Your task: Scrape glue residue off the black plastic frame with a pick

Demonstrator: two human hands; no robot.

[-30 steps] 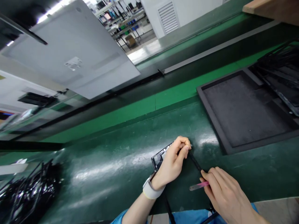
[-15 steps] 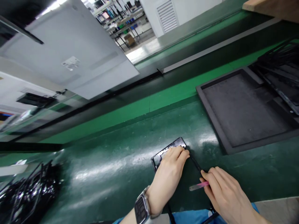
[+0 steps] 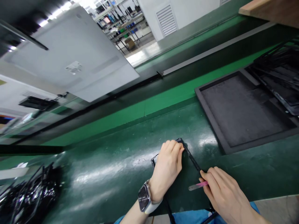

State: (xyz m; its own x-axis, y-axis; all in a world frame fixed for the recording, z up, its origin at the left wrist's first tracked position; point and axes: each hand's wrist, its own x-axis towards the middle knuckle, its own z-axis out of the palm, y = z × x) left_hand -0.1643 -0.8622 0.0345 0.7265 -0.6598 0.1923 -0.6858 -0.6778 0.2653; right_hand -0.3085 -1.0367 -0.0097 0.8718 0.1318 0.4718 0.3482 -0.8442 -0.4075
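A slim black rectangular frame (image 3: 192, 158) lies at an angle on the green bench near its front edge. My left hand (image 3: 168, 157), with a watch (image 3: 144, 196) on its wrist, lies over the frame's far end. Its fingers are bunched near the far right corner; what they hold, if anything, is hidden. My right hand (image 3: 221, 188) is closed around the frame's right side bar. The same hand also holds a pink stick-like tool (image 3: 201, 184) with a greyish flat end pointing left. Much of the frame is covered by my hands.
To the right lies a dark grey foam tray (image 3: 243, 112), with a pile of black frames (image 3: 280, 71) over its far right part. Glossy black strips (image 3: 32, 193) are heaped at the left. A large pale panel (image 3: 81, 53) stands beyond the bench (image 3: 105, 155).
My left hand has shifted slightly left and curled more tightly, covering most of the frame's inside that showed before. My right hand stays almost where it was on the frame and pink tool.
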